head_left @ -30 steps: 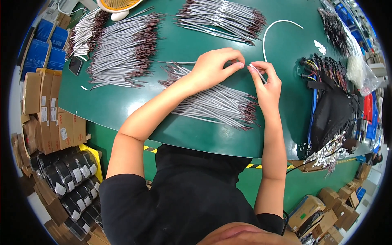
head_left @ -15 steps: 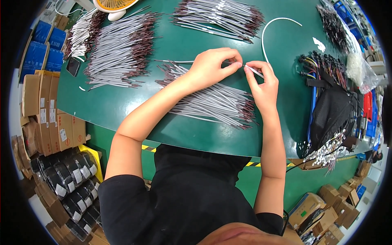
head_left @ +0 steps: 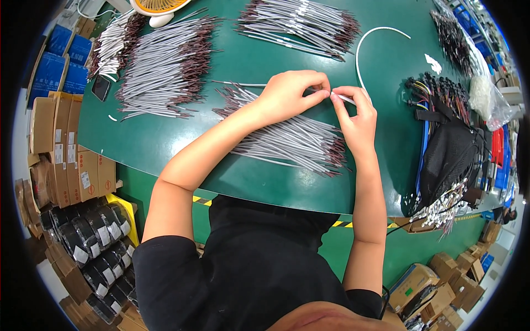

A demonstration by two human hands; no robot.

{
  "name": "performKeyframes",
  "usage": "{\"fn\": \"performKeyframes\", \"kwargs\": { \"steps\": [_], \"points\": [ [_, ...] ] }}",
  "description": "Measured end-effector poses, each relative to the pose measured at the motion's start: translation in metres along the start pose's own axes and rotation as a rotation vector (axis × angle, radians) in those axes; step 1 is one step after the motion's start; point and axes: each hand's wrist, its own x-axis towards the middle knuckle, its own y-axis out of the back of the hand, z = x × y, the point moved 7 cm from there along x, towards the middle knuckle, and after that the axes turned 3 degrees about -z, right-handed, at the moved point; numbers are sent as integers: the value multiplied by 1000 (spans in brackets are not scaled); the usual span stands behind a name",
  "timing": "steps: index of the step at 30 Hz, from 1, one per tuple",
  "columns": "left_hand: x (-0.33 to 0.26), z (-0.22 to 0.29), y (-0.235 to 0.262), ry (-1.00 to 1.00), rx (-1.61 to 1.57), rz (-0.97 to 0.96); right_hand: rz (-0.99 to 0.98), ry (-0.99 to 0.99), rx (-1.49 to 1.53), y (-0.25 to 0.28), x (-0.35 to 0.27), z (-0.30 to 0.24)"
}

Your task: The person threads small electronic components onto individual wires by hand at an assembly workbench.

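Note:
My left hand (head_left: 288,98) is closed in a pinch above the middle of the table. A thin grey cable (head_left: 238,84) runs out behind it to the left, its other end hidden by the fingers. Thumb and forefinger of my right hand (head_left: 359,117) pinch a white flexible tube (head_left: 360,51), whose long free part curves up and to the right over the table. The fingertips of both hands meet, so the joint between cable and tube is covered. Beneath my hands lies a pile of grey cables (head_left: 287,140) with dark brown ends.
More bundles of grey cables (head_left: 163,66) lie at the left and a bundle (head_left: 298,25) at the back. A phone (head_left: 101,87) rests near the left edge. At the right are a black mesh bag (head_left: 450,143) and wire harnesses (head_left: 436,88). Cardboard boxes (head_left: 52,127) stand beyond the table.
My fingertips have come together, closing the small gap between them. The short piece of white tube between my hands now shows less. The whole view has shifted slightly.

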Motion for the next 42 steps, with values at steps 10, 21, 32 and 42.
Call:
{"fn": "performKeyframes", "kwargs": {
  "steps": [10,21,32,42],
  "points": [
    [-7,21,-15,-303,351,-48,-314,-182,248,-10,-7,23],
    [-9,16,-17,-315,369,-24,-333,-239,437,-19,-12,25],
    [-13,8,-7,-260,282,174,112,-97,222,27,-14,40],
    [-7,-2,-25,-224,215,3,-139,-183,68,-11,-14,25]
  ]
}}
